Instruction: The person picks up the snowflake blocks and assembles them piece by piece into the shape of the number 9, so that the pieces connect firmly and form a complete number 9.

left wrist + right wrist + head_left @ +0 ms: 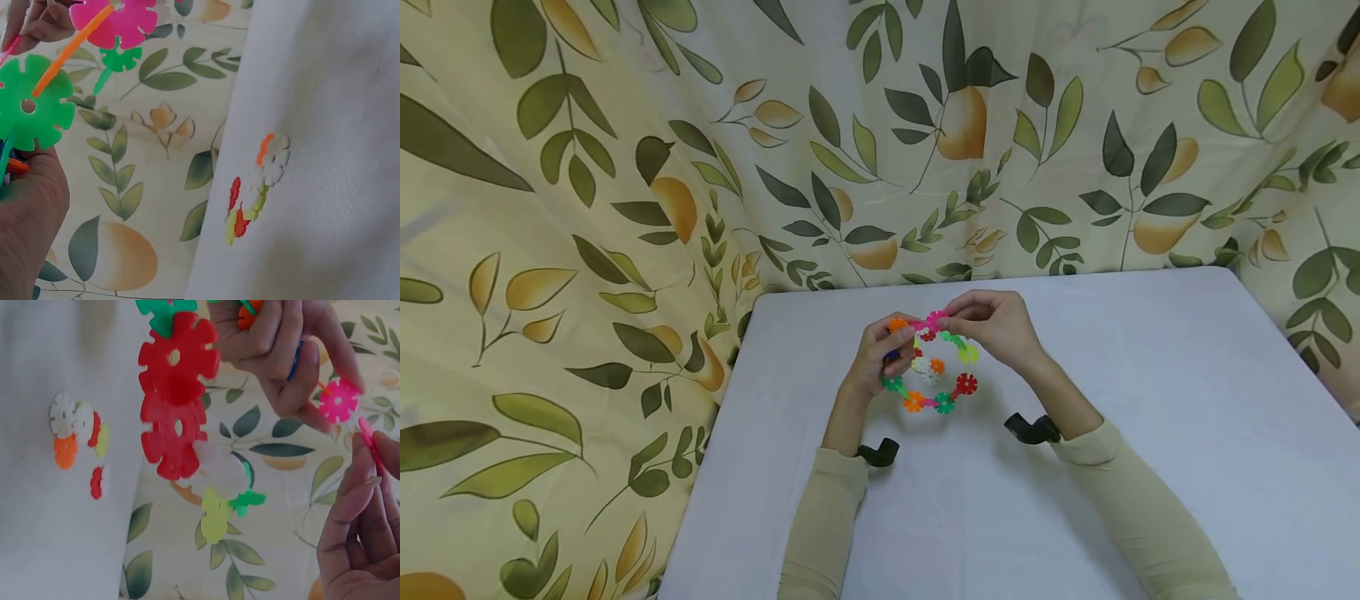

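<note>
2 hands point(877, 354) point(997, 329), pinched pink disc point(367, 430), chain point(967, 384) partly behind left fingers point(286, 353)

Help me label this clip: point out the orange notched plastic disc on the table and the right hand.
Orange notched plastic disc point(65, 452), right wrist view, on its exposed face.
Right hand point(1002, 331), head view, between fingers and wrist.
</note>
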### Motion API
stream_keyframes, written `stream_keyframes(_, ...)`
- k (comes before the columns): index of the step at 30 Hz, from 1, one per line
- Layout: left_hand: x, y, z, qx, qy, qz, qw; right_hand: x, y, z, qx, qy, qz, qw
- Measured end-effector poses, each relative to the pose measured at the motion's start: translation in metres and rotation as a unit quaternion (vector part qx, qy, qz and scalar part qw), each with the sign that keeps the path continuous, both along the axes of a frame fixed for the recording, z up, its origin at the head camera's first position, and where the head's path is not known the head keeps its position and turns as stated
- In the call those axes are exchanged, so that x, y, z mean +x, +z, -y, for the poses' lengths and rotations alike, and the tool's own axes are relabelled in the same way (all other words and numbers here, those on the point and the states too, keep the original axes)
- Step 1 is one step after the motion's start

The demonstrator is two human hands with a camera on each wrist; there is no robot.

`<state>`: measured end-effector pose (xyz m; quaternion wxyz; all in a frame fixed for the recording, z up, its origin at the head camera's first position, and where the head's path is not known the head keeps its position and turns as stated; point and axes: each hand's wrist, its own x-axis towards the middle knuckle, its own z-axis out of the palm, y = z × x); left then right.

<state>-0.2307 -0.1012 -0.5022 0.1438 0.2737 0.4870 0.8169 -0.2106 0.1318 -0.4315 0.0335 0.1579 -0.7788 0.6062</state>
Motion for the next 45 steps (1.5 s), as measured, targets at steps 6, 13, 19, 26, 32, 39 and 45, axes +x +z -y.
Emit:
stream_keyframes(6,0.002,-0.001,-0.004,0.001,0.011,0.019,0.9998,0.002,-0.005,0.004,0.001,-0.001,0.005,1.0000)
stream_keyframes(13,0.001,-0.002,-0.006,0.000,0.020,0.025,0.9995,0.002,-0.009,0.005,0.004,-0.022,-0.002,0.9997)
stream_keyframes(19,0.000,-0.003,-0.005,0.002,0.006,0.026,0.9996,0.001,-0.010,0.008,0.011,-0.036,-0.007,0.9993)
stream_keyframes(26,-0.001,-0.005,-0.002,-0.009,-0.011,0.036,0.9992,0.000,-0.012,0.009,0.016,-0.037,0.001,0.9992)
stream_keyframes(32,0.001,-0.005,0.001,-0.030,-0.026,0.040,0.9984,0.001,-0.009,0.009,0.046,-0.027,0.001,0.9986)
stream_keyframes(39,0.002,-0.006,-0.001,-0.037,-0.040,0.048,0.9974,0.000,-0.011,0.011,0.058,-0.019,0.002,0.9981)
stream_keyframes(45,0.000,-0.007,-0.005,-0.030,-0.058,0.050,0.9967,-0.004,-0.018,0.011,0.030,-0.016,0.026,0.9991)
